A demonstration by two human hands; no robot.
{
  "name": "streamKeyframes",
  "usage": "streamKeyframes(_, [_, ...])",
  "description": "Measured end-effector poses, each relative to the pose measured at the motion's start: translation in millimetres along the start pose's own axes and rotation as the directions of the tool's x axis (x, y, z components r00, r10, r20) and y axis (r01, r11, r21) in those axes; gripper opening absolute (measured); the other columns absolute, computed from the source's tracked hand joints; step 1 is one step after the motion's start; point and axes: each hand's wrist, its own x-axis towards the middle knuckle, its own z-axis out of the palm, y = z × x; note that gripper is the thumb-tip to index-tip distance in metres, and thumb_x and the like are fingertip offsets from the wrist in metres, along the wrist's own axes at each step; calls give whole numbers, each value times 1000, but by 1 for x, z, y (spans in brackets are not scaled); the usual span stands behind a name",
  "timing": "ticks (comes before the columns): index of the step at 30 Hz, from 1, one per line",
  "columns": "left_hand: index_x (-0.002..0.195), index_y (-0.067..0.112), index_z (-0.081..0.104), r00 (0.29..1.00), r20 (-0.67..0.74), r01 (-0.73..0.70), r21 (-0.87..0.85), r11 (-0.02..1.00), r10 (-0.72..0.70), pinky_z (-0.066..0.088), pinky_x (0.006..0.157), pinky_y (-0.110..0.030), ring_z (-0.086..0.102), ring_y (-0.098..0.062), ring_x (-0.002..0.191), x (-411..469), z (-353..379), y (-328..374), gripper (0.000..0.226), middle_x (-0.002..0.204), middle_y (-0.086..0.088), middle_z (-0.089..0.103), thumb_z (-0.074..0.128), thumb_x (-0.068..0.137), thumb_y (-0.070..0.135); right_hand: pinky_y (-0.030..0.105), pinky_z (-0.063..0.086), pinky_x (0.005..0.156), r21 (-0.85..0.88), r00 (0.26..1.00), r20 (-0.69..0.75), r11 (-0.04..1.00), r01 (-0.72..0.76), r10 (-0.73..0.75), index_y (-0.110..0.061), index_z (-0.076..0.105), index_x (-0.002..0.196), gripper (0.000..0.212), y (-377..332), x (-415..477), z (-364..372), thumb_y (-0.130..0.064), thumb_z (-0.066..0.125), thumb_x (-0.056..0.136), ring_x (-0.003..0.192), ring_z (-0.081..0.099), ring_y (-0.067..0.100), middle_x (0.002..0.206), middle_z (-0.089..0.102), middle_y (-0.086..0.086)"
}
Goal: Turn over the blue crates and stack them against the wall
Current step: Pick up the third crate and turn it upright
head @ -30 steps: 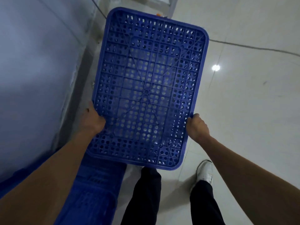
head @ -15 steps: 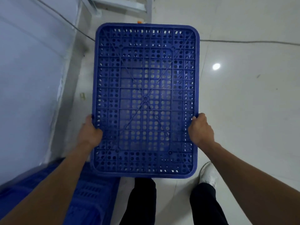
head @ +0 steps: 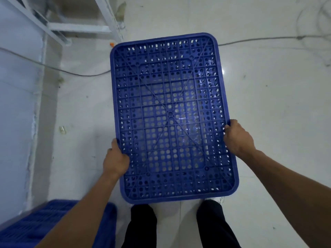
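The left grip point(head: 116, 161) and right grip point(head: 238, 136) each clasp a long side of the blue crate point(head: 170, 113), held bottom-up above the floor point(head: 268, 104). Beside the wall point(head: 14, 104) lie other blue crates point(head: 35, 224).

A blue rectangular perforated plastic crate point(head: 170, 115) is held upside down above the floor point(head: 268, 122), its ribbed, hole-dotted base facing up and its long sides running near to far. Another blue plastic crate point(head: 32, 226), partly hidden, lies at lower left beside the pale wall point(head: 16, 122).
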Motion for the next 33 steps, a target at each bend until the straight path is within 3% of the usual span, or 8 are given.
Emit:
streamKeyframes(3, [138, 24, 34, 999, 18, -37, 30, 999, 37, 56, 74, -46, 63, -30, 84, -3, 17, 17, 53, 106, -13, 62, 55, 91, 16, 46, 50, 77, 5, 1000, -27, 1000, -8, 8, -6, 45, 121, 29, 27, 5, -9, -26, 33, 103, 89, 61, 41, 113, 60, 18])
streamKeyframes(9, [132, 20, 38, 995, 59, -82, 103, 991, 76, 51, 66, -39, 62, -29, 82, -10, 45, 54, 48, 104, -14, 62, 54, 88, 11, 46, 48, 79, 33, 995, -49, 996, -81, 82, -4, 44, 124, 31, 73, -5, -25, -25, 34, 104, 94, 62, 43, 114, 61, 21])
streamKeyframes(13, [135, 22, 37, 992, 126, -25, 68, 997, 16, 55, 75, -40, 63, -28, 91, -8, 56, 66, 52, 115, -11, 60, 59, 88, 17, 43, 44, 75, 66, 992, -67, 993, -98, 103, -5, 45, 123, 30, 90, -16, -29, -25, 34, 104, 93, 61, 42, 113, 62, 21])
streamKeyframes(18, [142, 7, 34, 979, 171, 129, -83, 988, -114, 52, 80, -36, 60, -27, 97, -13, 52, 75, 54, 114, -9, 57, 54, 93, 6, 39, 40, 73, 97, 989, -113, 992, -81, 92, -7, 47, 122, 31, 89, -32, -34, -29, 34, 104, 90, 61, 39, 111, 64, 18])
streamKeyframes(21, [137, 9, 42, 978, 165, 136, -37, 990, -128, 56, 86, -40, 64, -28, 96, -15, 45, 70, 58, 116, -12, 60, 58, 82, 21, 37, 38, 70, 111, 988, -149, 993, -29, 46, -6, 47, 120, 32, 77, -47, -38, -31, 35, 104, 84, 58, 36, 106, 65, 18])
streamKeyframes(27, [132, 15, 48, 991, 136, -12, 45, 999, 5, 56, 82, -39, 62, -29, 96, -44, 22, 81, 51, 129, -16, 56, 56, 85, 34, 36, 44, 62, 138, 973, -216, 984, 110, -78, -11, 47, 118, 33, 35, -81, -42, -39, 40, 102, 73, 59, 29, 92, 67, 9])
streamKeyframes(30, [144, 17, 41, 982, 160, -105, 40, 994, 98, 50, 63, -26, 63, -22, 87, -61, 14, 89, 48, 136, -8, 49, 53, 98, 24, 35, 45, 62, 179, 969, -216, 970, 162, -122, -12, 46, 119, 33, 6, -97, -44, -40, 47, 100, 71, 59, 26, 85, 64, 4])
streamKeyframes(33, [140, 18, 47, 964, 129, -229, -38, 973, 232, 54, 82, -34, 59, -20, 109, -81, 4, 95, 40, 142, -5, 46, 51, 100, 22, 31, 39, 54, 224, 965, -222, 955, 193, -143, -13, 48, 116, 32, -27, -113, -43, -38, 52, 98, 61, 55, 15, 75, 59, -3])
